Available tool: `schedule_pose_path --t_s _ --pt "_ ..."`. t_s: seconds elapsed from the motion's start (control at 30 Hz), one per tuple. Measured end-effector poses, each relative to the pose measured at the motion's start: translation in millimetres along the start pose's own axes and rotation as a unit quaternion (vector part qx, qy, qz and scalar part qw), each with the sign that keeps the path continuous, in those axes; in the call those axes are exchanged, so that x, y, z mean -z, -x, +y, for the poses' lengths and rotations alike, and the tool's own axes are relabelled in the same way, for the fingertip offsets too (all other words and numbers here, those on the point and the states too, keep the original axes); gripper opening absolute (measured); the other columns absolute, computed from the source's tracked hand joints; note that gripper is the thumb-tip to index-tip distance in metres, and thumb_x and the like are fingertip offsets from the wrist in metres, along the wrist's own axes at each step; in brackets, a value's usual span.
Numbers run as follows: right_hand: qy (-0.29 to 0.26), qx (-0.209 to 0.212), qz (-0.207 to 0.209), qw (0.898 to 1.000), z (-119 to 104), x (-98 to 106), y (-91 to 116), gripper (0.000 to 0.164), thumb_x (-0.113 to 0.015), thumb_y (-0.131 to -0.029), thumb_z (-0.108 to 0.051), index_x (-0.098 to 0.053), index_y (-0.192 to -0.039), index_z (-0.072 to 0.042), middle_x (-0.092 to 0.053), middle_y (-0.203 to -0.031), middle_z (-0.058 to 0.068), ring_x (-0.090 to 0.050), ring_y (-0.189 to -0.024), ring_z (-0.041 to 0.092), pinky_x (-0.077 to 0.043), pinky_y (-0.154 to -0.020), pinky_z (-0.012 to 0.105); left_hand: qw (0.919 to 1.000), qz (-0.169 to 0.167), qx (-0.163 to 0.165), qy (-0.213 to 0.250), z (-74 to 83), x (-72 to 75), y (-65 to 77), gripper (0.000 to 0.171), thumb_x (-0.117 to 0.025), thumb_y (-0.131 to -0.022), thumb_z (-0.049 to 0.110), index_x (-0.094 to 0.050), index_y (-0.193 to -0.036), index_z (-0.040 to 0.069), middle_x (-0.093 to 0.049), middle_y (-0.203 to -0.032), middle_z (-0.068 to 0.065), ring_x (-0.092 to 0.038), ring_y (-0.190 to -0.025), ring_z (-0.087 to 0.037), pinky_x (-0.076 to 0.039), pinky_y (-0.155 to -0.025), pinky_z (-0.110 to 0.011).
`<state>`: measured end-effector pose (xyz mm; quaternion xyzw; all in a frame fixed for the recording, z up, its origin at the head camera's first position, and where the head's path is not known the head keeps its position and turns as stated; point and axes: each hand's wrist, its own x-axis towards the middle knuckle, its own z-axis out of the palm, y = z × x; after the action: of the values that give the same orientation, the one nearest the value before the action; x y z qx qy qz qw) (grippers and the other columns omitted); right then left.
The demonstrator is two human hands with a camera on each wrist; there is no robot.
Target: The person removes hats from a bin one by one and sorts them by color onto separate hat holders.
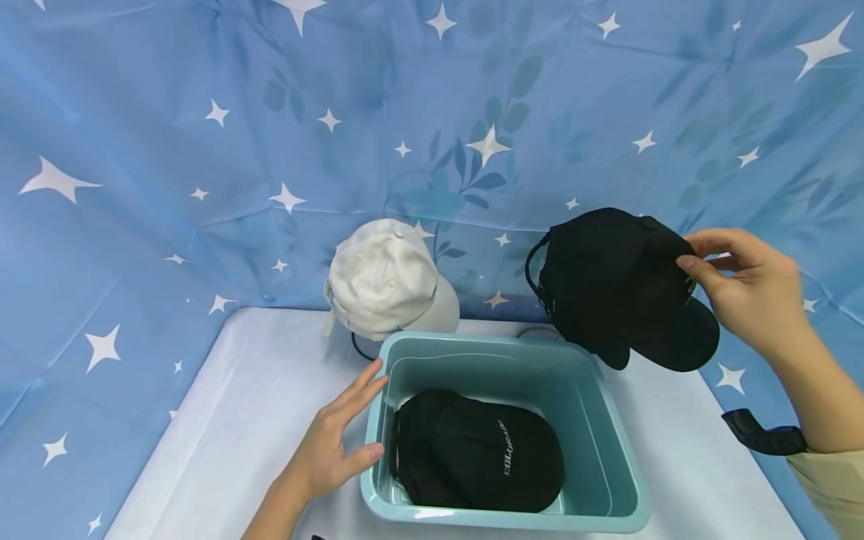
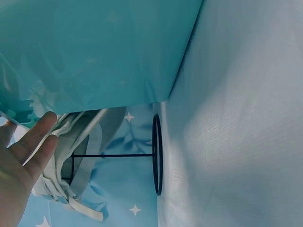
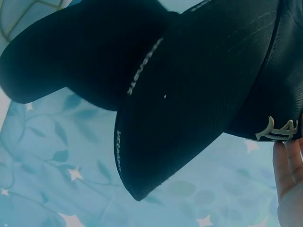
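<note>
One black cap (image 1: 607, 270) is held by the right grip (image 1: 756, 289), near the back right corner of the teal bin (image 1: 513, 519), which stands on the tabletop (image 1: 256, 420). I read the right grip as narrow: thumb and fingers pinch the front of the crown, just beside the emblem (image 3: 279, 128).

Handling: I judge the cap light, with a soft crown and a stiffer brim (image 3: 175, 109). The cloth looks matt and should not slip readily. I see no fragile part, although the emblem could catch. I rate the front of the crown as a sound hold point; a hold on the brim would be firmer but could let the crown swing. The strap loop (image 1: 529, 271) looks thin, and I rate it a poor hold.

Appearance: the crown is plain black, the emblem pale gold. White lettering runs along the brim edge, too unclear for me to read. A second dark lobe (image 1: 613, 354) adjoins the brim; I cannot tell whether it belongs to another cap.

The left grip (image 1: 331, 435) is wide, fingers spread at the bin's left rim. I cannot confirm contact.
</note>
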<state>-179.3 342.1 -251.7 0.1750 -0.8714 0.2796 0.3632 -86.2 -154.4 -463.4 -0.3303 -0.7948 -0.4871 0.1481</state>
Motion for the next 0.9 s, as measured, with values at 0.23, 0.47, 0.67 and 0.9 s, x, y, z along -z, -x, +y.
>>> schedule_pose_path --t_s 0.23,0.47,0.67,0.9 --pt "0.001 -0.029 -0.005 1.0 17.0 -4.2 -0.5 0.025 -0.071 -0.091 0.014 -0.072 -0.114 0.006 -0.054 -0.098 -0.039 -0.051 -0.09 -0.02 -0.037 -0.084 0.004 1.0 0.001 -0.007 -0.002 0.2 0.6 -1.4 0.074 -0.072 -0.088 0.024 -0.048 -0.157 0.01 -0.036 -0.168 -0.013 -0.045 -0.148 -0.031 -0.039 -0.117 -0.035" --pt "0.019 -0.065 -0.031 0.997 33.2 -11.9 1.5 0.024 -0.07 -0.095 0.008 -0.071 -0.118 0.004 -0.051 -0.096 -0.038 -0.048 -0.092 -0.019 -0.034 -0.082 0.004 1.0 0.001 -0.003 -0.001 0.0 0.9 0.0 0.075 -0.073 -0.087 0.023 -0.048 -0.157 0.01 -0.036 -0.168 -0.012 -0.045 -0.148 -0.03 -0.038 -0.117 -0.035" --pt "0.041 -0.102 -0.051 0.993 45.1 -17.3 7.0 0.023 -0.068 -0.098 0.002 -0.071 -0.122 0.003 -0.052 -0.097 -0.03 -0.046 -0.086 -0.022 -0.035 -0.077 0.001 1.0 0.0 -0.007 0.0 -1.3 0.8 0.0 0.075 -0.073 -0.088 0.025 -0.047 -0.158 0.013 -0.036 -0.168 -0.013 -0.044 -0.149 -0.03 -0.038 -0.118 -0.034" --pt "0.054 -0.121 -0.08 0.988 54.1 -23.1 10.3 0.025 -0.065 -0.102 -0.003 -0.068 -0.125 0.005 -0.064 -0.11 0.025 -0.041 -0.076 -0.029 -0.034 -0.066 0.001 0.9999 0.003 -0.011 -0.002 -1.1 0.1 -0.6 0.077 -0.073 -0.086 0.022 -0.047 -0.158 0.012 -0.036 -0.167 -0.015 -0.043 -0.149 -0.031 -0.038 -0.118 -0.034"
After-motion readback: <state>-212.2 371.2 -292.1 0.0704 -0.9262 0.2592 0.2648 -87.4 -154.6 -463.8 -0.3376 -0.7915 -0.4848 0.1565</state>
